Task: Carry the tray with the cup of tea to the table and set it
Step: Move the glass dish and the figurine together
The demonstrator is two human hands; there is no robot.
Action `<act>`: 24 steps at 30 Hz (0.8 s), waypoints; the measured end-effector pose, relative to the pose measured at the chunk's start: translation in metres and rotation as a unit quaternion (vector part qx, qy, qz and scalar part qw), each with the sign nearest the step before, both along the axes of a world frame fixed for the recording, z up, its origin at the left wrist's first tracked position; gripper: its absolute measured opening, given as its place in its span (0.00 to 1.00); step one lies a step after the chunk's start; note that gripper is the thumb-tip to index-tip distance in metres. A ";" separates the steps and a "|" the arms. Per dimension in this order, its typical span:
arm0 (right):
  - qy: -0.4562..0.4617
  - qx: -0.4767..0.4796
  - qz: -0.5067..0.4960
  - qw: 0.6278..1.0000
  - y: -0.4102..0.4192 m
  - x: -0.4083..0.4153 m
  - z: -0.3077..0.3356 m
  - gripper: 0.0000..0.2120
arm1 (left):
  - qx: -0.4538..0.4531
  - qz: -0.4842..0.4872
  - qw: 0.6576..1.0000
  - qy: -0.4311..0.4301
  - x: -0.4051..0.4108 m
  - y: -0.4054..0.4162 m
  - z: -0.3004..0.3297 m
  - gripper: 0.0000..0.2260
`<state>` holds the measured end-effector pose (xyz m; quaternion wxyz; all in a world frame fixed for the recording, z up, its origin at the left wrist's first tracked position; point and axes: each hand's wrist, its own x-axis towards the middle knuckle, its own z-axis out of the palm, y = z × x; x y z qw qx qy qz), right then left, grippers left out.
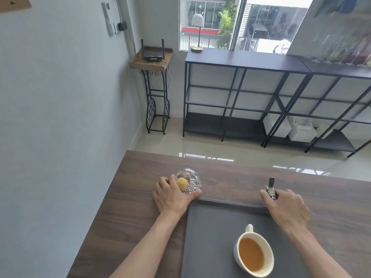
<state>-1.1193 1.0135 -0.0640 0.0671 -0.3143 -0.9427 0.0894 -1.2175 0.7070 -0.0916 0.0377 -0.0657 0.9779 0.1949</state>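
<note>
A dark grey tray [212,233] lies flat on the brown wooden table [130,207], close to me. On its near right part stands a white cup of tea [253,253], upright, handle pointing away. My left hand [172,194] rests on the table past the tray's far left corner, wrapped around a small glass dish [189,180] that holds sweets. My right hand [287,207] is at the tray's far right corner, fingers closed on a small metal item [271,187] that looks like a bunch of keys.
The table's far edge [241,163] drops to a glossy tiled floor. Beyond stand black metal shelves [251,93] with white boxes, a lamp [197,33] on top, and a router stand [152,57] by the left wall.
</note>
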 end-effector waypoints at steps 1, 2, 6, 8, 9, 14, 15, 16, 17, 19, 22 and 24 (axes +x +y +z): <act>0.008 0.001 0.002 1.000 -0.002 -0.003 0.005 0.23 | -0.005 -0.002 1.000 0.000 -0.001 0.001 0.000 0.53; 0.018 0.001 0.006 1.000 -0.008 -0.007 0.011 0.23 | -0.010 -0.004 1.000 0.000 -0.002 -0.001 0.000 0.53; 0.051 0.006 0.030 0.998 -0.039 -0.027 0.036 0.23 | -0.011 -0.008 1.000 0.005 -0.006 -0.012 0.000 0.52; 0.056 0.016 0.058 0.997 -0.061 -0.037 0.044 0.23 | -0.007 -0.004 1.000 0.008 -0.008 -0.021 0.000 0.51; 0.056 0.019 0.074 0.995 -0.072 -0.042 0.046 0.23 | -0.004 -0.002 1.000 0.008 -0.009 -0.027 0.000 0.51; 0.056 -0.021 0.122 0.991 -0.136 -0.063 0.047 0.22 | 0.009 0.015 1.000 0.011 -0.012 -0.065 -0.001 0.52; 0.053 -0.033 0.128 0.990 -0.150 -0.066 0.044 0.22 | 0.013 0.018 1.000 0.011 -0.012 -0.073 -0.001 0.52; 0.048 -0.044 0.133 0.989 -0.164 -0.069 0.041 0.21 | 0.017 0.021 1.000 0.010 -0.012 -0.082 -0.001 0.52; 0.043 -0.053 0.137 0.988 -0.178 -0.072 0.037 0.21 | 0.021 0.026 0.999 0.010 -0.012 -0.091 -0.001 0.52; 0.034 -0.066 0.144 0.987 -0.205 -0.075 0.028 0.21 | 0.026 0.034 0.999 0.013 -0.012 -0.107 -0.002 0.53; 0.019 -0.083 0.156 0.984 -0.243 -0.078 0.012 0.21 | 0.040 0.043 0.998 0.013 -0.011 -0.128 -0.003 0.53; 0.006 -0.101 0.158 0.982 -0.265 -0.079 0.001 0.21 | 0.051 0.045 0.998 0.014 -0.011 -0.140 -0.003 0.53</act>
